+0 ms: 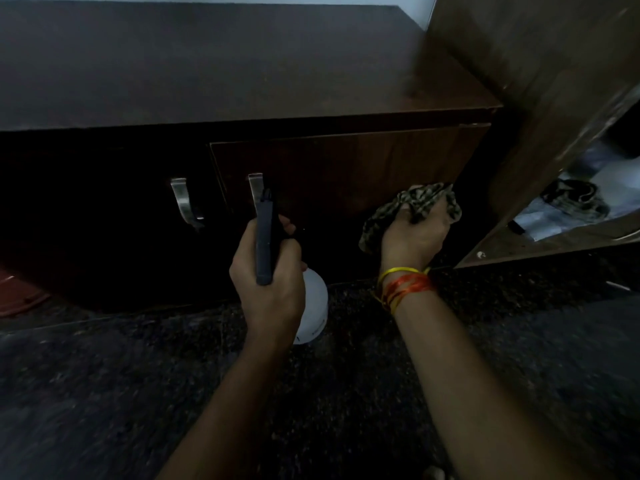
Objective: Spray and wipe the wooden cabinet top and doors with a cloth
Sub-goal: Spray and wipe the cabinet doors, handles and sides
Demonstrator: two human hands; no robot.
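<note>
A low dark wooden cabinet fills the upper view, with its flat top (214,64) and two doors below. The right door (346,168) is lit and brown; the left door (86,202) lies in shadow. My left hand (268,271) grips a white spray bottle (313,306) with a black trigger head, its nozzle pointing at the right door near the handle (255,188). My right hand (414,233) holds a crumpled patterned cloth (415,202) pressed against the lower right part of that door. Orange and yellow threads circle my right wrist.
A second metal handle (183,200) hangs on the left door. A taller wooden unit (540,81) stands at the right, with an open shelf holding white and dark items (575,199). The floor (138,393) is dark speckled stone. Something red (20,289) lies at the far left.
</note>
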